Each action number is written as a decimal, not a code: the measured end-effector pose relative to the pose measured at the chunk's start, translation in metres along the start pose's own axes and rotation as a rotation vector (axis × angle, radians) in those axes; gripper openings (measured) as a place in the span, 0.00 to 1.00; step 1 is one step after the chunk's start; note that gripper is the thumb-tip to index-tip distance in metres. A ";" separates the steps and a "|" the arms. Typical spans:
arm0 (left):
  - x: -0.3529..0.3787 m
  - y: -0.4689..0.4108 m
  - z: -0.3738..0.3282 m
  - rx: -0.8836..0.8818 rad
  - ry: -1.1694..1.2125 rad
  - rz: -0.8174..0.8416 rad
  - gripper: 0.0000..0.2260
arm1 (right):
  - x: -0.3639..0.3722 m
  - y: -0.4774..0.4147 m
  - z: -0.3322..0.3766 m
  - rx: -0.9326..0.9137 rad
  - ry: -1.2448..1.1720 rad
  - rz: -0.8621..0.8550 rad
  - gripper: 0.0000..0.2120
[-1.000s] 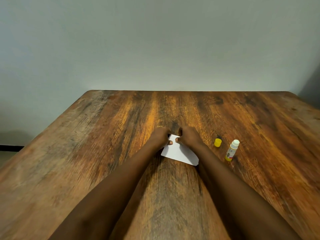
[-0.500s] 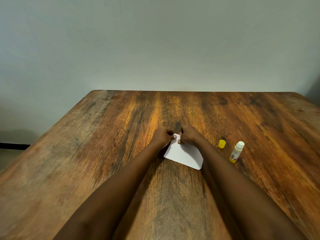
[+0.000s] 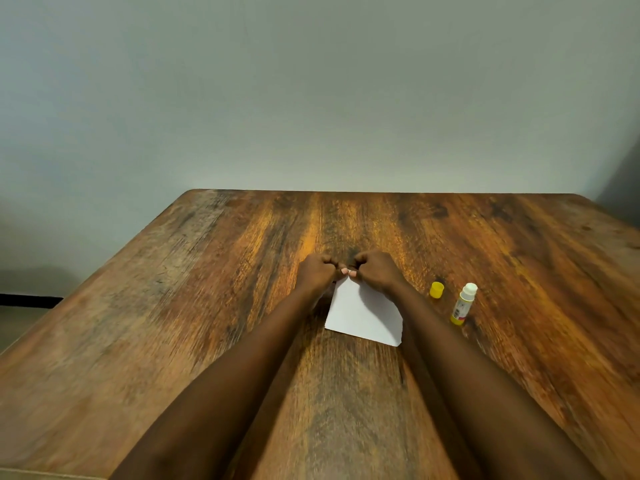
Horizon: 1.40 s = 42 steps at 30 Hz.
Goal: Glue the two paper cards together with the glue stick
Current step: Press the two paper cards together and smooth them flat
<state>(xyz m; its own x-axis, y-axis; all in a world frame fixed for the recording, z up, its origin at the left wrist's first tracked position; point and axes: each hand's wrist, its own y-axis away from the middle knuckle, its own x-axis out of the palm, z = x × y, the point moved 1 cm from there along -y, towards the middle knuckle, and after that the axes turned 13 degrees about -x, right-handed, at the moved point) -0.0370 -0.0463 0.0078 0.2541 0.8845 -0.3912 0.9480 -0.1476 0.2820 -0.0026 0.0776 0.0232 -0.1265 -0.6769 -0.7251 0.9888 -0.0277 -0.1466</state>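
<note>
Fingers [image 3: 344, 270] of both hands pinched the far corner of the white cards [image 3: 363, 315] lying on the table [image 3: 207, 306]; the uncapped glue stick [image 3: 463, 304] stood near. Uneven pressure could shift the cards before bonding, misaligning edges.

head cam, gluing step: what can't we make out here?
- Second card: head view shows one white sheet; any card beneath is covered.
- Far corner: both hands' fingers hide it.
- Glue layer: not visible.
- Glue stick label: too small to read.
</note>
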 end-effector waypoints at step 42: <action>-0.012 0.028 -0.012 0.180 -0.680 -0.161 0.09 | -0.023 0.031 0.006 -0.069 -0.035 0.082 0.10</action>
<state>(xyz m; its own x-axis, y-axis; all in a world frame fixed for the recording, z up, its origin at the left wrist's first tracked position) -0.0158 -0.0562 0.0311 0.1165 0.4386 -0.8911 0.9857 -0.1611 0.0496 0.0317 0.0881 0.0397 -0.0417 -0.7005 -0.7125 0.9878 0.0782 -0.1347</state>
